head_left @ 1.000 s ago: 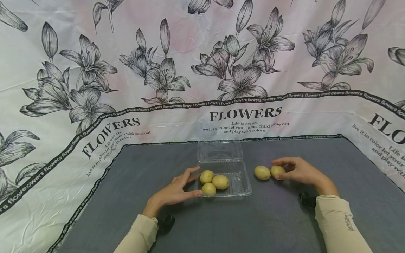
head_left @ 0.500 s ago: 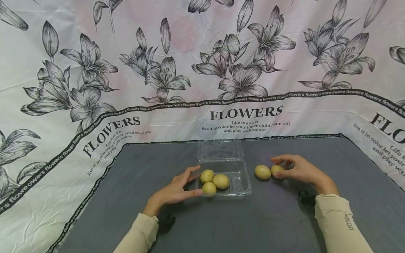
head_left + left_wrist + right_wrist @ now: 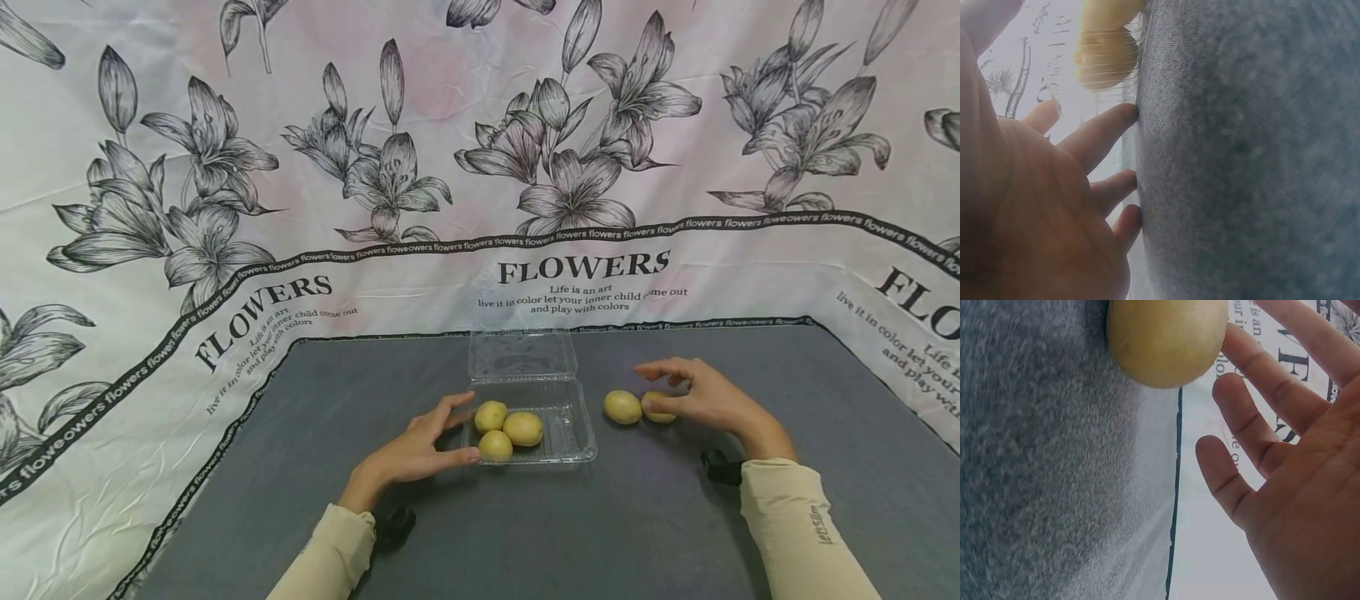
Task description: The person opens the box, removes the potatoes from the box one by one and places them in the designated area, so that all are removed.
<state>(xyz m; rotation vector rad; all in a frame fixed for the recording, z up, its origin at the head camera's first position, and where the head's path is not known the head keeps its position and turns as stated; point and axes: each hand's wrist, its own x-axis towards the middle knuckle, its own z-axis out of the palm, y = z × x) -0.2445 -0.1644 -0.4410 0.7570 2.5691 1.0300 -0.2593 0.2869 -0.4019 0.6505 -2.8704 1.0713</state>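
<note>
A clear plastic clamshell box point(image 3: 566, 425) stands with its lid point(image 3: 522, 357) tipped back. Three yellow, egg-shaped, lemon-like fruits point(image 3: 522, 429) sit in its left part. My left hand point(image 3: 420, 446) is at the box's left side, fingers spread and thumb tip at the front left corner. Two more such fruits lie right of the box, side by side: a left one point(image 3: 622, 407) and a right one point(image 3: 660, 415). Over the right one hovers my right hand point(image 3: 708, 396), its thumb overlapping it. In the right wrist view the fingers extend loosely beside a fruit point(image 3: 1167, 340), not curled round it.
The grey tabletop point(image 3: 570, 533) carries the box and fruits. A white cloth point(image 3: 405, 308) with flower prints and lettering rises behind the table's far edge and along its sides. Black wrist-worn devices point(image 3: 396, 527) hang below both wrists.
My right hand has risen slightly and shifted a little left, showing more of the right fruit's underside. The left hand, box and fruits stay where they were.
</note>
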